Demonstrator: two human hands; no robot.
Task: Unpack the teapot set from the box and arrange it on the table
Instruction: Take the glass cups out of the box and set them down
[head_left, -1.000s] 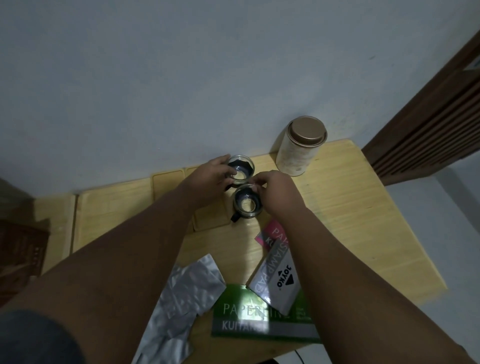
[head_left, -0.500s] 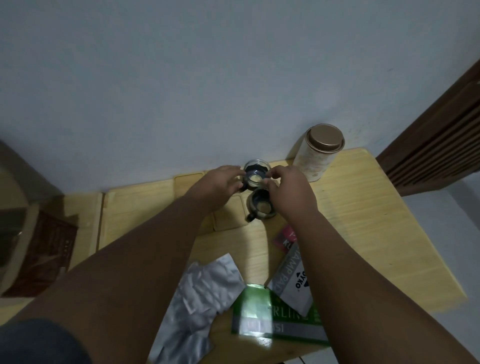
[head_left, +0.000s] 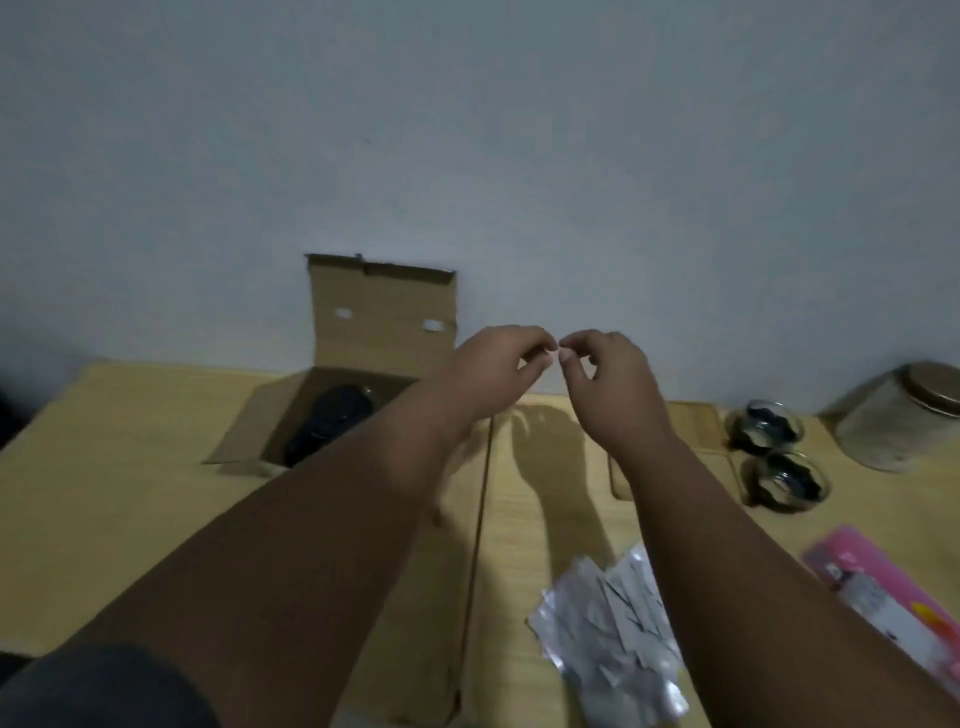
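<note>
An open cardboard box (head_left: 383, 306) lies on the wooden table (head_left: 104, 467) at the left, its lid flap standing against the wall. Inside it lies a dark rounded piece (head_left: 332, 421), probably the teapot, partly hidden by my left forearm. Two small glass cups with dark handles stand at the right, the far cup (head_left: 763, 423) behind the near cup (head_left: 785, 480). My left hand (head_left: 493, 369) and my right hand (head_left: 608, 384) hover together above the table's middle, between box and cups. Both are empty, with fingers loosely curled and fingertips almost touching.
A round canister with a brown lid (head_left: 893, 421) stands at the far right beside the cups. A crumpled silver foil bag (head_left: 608, 634) lies near the front edge. A pink packet (head_left: 883, 587) lies at the lower right. The wall runs directly behind the table.
Both hands have let go of the two glass cups and lifted away to the left. The view has swung left, bringing the open box into sight.
</note>
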